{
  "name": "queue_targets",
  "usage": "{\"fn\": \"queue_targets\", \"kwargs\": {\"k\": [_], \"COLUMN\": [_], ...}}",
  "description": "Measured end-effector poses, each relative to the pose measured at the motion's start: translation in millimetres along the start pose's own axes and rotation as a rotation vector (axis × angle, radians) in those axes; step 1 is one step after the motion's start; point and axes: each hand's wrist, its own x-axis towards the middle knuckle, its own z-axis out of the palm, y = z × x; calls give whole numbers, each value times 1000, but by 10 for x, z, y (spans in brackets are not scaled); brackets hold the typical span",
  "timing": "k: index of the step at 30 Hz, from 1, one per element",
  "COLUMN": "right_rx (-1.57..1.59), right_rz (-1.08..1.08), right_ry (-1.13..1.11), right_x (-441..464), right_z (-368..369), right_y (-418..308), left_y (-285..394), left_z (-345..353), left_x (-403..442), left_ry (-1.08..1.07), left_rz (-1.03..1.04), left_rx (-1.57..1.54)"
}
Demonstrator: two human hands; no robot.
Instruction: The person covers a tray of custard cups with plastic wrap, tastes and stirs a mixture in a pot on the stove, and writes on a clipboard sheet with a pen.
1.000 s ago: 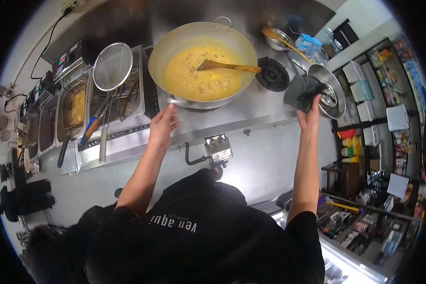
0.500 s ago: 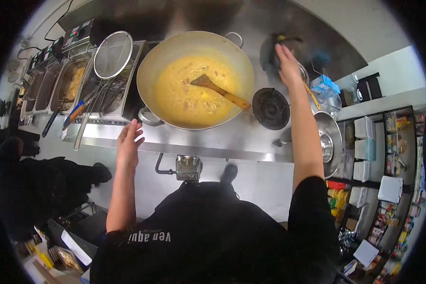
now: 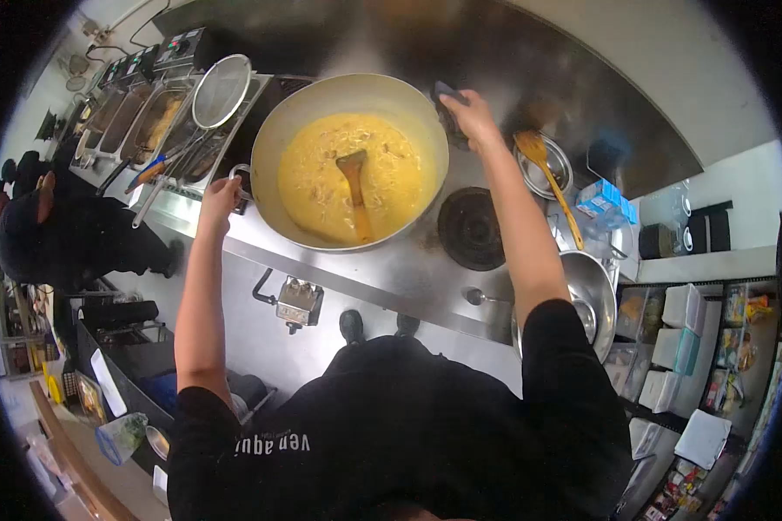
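A large deep pot [image 3: 408, 108] of yellow, creamy food with shreds in it stands on the stove, slightly tilted. Inside it a wooden spatula [image 3: 356, 195] lies in the food, its handle toward me. My left hand [image 3: 221, 201] is closed around the pot's left loop handle [image 3: 242, 178]. At the far right rim, my right hand [image 3: 473, 120] is closed on a dark folded cloth-like piece [image 3: 449, 93]; it hides the pot's right handle.
Right of the pot are a round burner [image 3: 473, 228], a steel bowl with a wooden spatula [image 3: 534, 154] across it, and a larger steel bowl [image 3: 601, 300]. A strainer [image 3: 222, 91] and fryers [image 3: 161, 122] stand left. A person in dark clothes [image 3: 69, 230] is at the far left.
My left hand has taken hold of the pot's left handle. My right hand has moved left to the pot's rim with the dark piece. The spatula in the pot has swung toward me.
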Motion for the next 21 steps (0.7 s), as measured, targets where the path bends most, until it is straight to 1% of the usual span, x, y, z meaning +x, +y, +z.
{"fn": "queue_targets", "kwargs": {"k": [1, 4, 5, 7, 8, 9, 11, 12, 13, 14, 15, 16, 17, 18, 19, 20, 21], "right_rx": [91, 91, 132, 104, 137, 137, 87, 95, 93, 162, 231, 331, 330, 251, 177, 180, 210], "right_rz": [71, 50, 92, 72, 92, 92, 84, 37, 34, 80, 127, 111, 115, 95, 68, 66, 80], "right_ry": [49, 132, 118, 135, 104, 109, 159, 179, 178, 144, 113, 133, 133, 150, 165, 152, 145], "right_x": [-119, -203, -269, -240, -233, -255, -270, -341, -391, -452, -536, -668, -657, -613, -537, -456, -413], "right_z": [-147, -570, -739, -1040, -1198, -1355, -1648, -1779, -1906, -2037, -2130, -2138, -2202, -2269, -2325, -2396, -2419], "right_y": [24, 334, 364, 565, 652, 765, 936, 971, 999, 1039, 1045, 986, 1075, 1211, 1322, 1420, 1558], "left_y": [83, 165, 179, 244, 165, 142, 134, 137, 128, 42, 34, 53, 80, 94, 115, 126, 51], "left_z": [123, 455, 567, 755, 856, 968, 1184, 1345, 1495, 1591, 1734, 1813, 1872, 1908, 1929, 1954, 2021], "left_x": [-21, -195, -291, -493, -509, -609, -863, -1040, -1194, -1267, -1379, -1471, -1557, -1645, -1696, -1736, -1736], "left_ry": [-14, -6, -7, -121, -164, -163, -217, -204, -190, -250, -247, -256, -264, -259, -236, -208, -227], "left_rz": [1, 45, 41, 83, 61, 76, 23, 37, 49, 33, 69, 100, 129, 119, 161, 202, 262], "left_rx": [1, 105, 105, 88, -8, 31, 33, 15, -6, -12, -77, -92, -107, -107, 9, 125, 71]}}
